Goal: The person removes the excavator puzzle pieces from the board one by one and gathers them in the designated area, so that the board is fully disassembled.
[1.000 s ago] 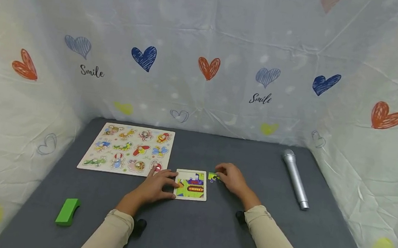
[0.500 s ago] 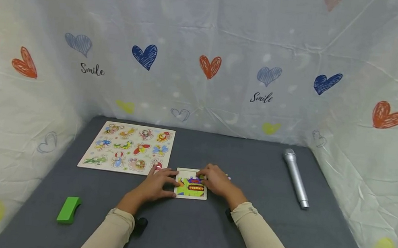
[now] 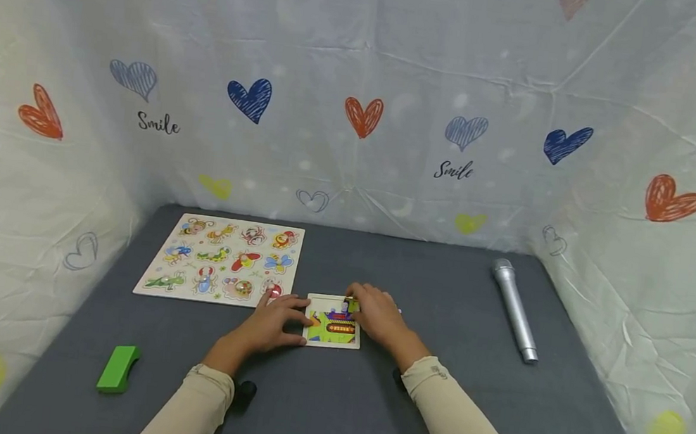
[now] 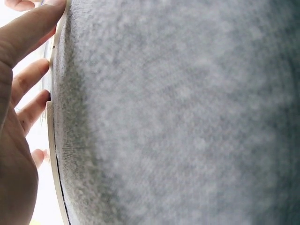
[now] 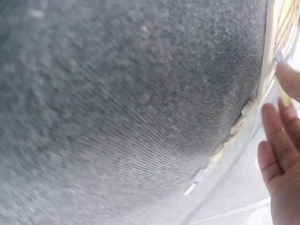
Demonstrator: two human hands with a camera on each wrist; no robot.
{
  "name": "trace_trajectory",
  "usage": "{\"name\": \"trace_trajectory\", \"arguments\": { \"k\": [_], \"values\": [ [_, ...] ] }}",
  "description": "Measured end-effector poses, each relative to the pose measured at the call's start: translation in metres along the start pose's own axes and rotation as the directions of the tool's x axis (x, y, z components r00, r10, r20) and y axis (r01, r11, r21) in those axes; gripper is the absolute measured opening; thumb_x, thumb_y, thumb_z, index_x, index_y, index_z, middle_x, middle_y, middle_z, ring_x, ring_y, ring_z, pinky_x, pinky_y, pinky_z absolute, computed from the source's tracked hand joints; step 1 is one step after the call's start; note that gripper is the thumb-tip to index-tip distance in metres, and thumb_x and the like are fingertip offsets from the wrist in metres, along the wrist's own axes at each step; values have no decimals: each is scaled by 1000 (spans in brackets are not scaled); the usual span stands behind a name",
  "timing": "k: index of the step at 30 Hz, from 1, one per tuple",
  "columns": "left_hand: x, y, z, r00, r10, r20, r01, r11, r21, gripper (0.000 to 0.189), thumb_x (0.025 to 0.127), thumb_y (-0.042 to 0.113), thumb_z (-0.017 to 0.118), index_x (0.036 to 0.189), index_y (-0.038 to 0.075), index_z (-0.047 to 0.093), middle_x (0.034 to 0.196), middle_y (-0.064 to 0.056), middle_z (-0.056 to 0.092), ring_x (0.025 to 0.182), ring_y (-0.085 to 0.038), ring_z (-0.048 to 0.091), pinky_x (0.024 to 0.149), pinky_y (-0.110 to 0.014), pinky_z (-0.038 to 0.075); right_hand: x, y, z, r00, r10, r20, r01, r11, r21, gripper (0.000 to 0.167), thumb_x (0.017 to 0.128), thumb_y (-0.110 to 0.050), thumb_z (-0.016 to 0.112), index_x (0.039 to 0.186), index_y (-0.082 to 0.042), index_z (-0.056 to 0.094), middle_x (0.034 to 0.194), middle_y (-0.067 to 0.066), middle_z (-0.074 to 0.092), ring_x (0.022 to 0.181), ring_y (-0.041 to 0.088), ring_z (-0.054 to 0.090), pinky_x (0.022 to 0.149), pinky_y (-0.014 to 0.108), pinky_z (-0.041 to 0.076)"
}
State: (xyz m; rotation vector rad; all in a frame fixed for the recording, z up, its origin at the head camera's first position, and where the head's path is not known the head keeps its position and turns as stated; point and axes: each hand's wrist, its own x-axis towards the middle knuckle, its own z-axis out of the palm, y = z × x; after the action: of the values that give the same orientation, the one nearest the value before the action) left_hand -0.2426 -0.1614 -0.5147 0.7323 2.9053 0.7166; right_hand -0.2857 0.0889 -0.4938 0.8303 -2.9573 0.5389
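Observation:
A small jigsaw puzzle tray [image 3: 331,345] with a pale rim lies flat before me, a colourful vehicle picture inside it. The spread fingers of my left hand [image 3: 271,326] rest along its left edge, one fingertip reaching the corner of the insect puzzle board [image 3: 187,293]. At the tray's upper right corner, my right hand [image 3: 378,316] pinches a green puzzle piece [image 3: 352,305], mostly covered by the fingers. Loose puzzle pieces [image 5: 220,152] lie on the cloth to the right of the tray, largely hidden behind that hand in the head view.
A silver microphone [image 3: 515,312] lies toward the right edge of the grey table [image 3: 315,411]. Left of my forearm is a green arch-shaped block [image 3: 117,369]. A heart-printed white sheet [image 3: 306,128] encloses the back and sides.
My right hand has moved left from the loose pieces to the tray's upper right corner, bringing a piece along, then shifted slightly there. My left hand has stayed at the tray's left edge.

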Motion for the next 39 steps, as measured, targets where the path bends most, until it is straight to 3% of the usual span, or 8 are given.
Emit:
{"name": "trace_trajectory", "arguments": {
  "k": [6,11,14,18,23,28,39],
  "values": [
    [2,0,1,1000,-1,8,1,1000,3,34,81,38,77,111,25,74,144,-4,52,140,-33,36,111,-69,2,-1,8,0,997,47,-57,-33,973,230,13,91,-15,68,104,-13,68,96,1,64,87,15,61,74,33,52],
    [2,-2,2,1000,-18,4,18,1000,10,33,81,39,77,112,26,74,145,-1,51,141,-30,35,112,-68,1,-2,31,-14,984,166,-66,-115,871,477,17,95,-16,63,109,-9,70,101,5,69,87,19,65,71,33,52],
    [2,-2,2,1000,-13,-1,13,1000,4,34,81,39,78,112,26,74,145,-2,51,141,-31,36,112,-68,1,-9,56,-24,966,248,-67,-181,841,511,21,97,-16,60,114,-8,69,105,8,70,90,21,66,73,35,52],
    [2,-3,3,1000,-6,-7,6,1000,-1,34,80,38,78,112,25,74,144,-3,51,141,-31,36,112,-68,2,-21,87,-33,956,290,-54,-227,841,492,22,97,-10,59,115,-1,67,106,14,68,92,25,65,75,37,52],
    [2,-2,2,1000,-11,4,11,1000,-4,35,81,38,78,113,26,74,145,-2,51,141,-32,35,112,-67,1,-34,108,-36,965,263,5,-236,860,453,20,95,-5,59,110,5,68,102,18,68,88,25,63,73,36,51],
    [2,0,0,1000,-12,7,12,1000,0,35,81,38,78,113,25,74,145,-3,51,141,-32,35,112,-67,1,-38,109,-36,959,281,36,-271,872,407,20,96,-8,59,109,2,69,104,16,69,90,25,64,77,40,51],
    [2,0,0,1000,-8,13,8,1000,-8,36,81,39,77,114,26,73,145,-3,50,142,-32,34,112,-68,0,-35,107,-24,950,312,-7,-294,902,317,19,95,-8,60,109,1,70,102,14,70,90,27,64,78,43,51]
  ]
}}
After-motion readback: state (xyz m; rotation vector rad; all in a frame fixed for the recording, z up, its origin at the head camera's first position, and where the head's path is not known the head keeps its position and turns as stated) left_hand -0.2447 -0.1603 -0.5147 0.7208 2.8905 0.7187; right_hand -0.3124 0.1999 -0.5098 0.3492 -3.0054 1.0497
